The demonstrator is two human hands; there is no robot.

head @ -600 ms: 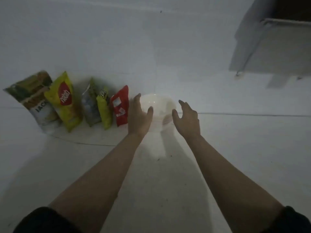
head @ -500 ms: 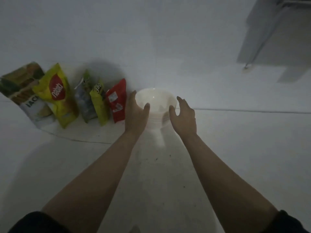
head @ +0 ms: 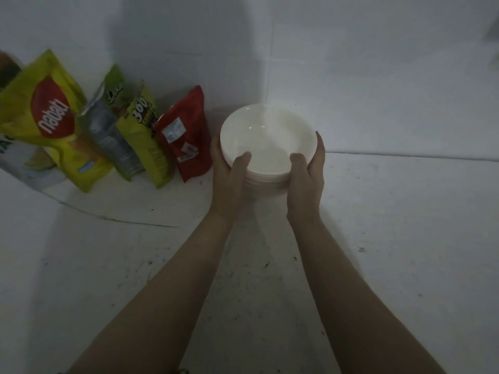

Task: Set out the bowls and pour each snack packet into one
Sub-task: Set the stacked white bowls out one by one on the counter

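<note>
Both hands clasp a stack of white bowls (head: 266, 136) from either side, at the far edge of the white worktop (head: 391, 225) where it meets the wall. The left hand (head: 229, 174) has its thumb hooked over the near rim and its fingers curled round the far left side; the right hand (head: 307, 174) mirrors it, so the nested stack is held evenly and looks unlikely to slip apart when lifted. Just left of the bowls the snack packets lean against the wall in a row: a red packet (head: 186, 136), a yellow-green packet (head: 147, 136), a silver-green packet (head: 113, 125) and a big yellow packet (head: 51, 122), all apparently unopened, likely waiting until the bowls are spread out.
</note>
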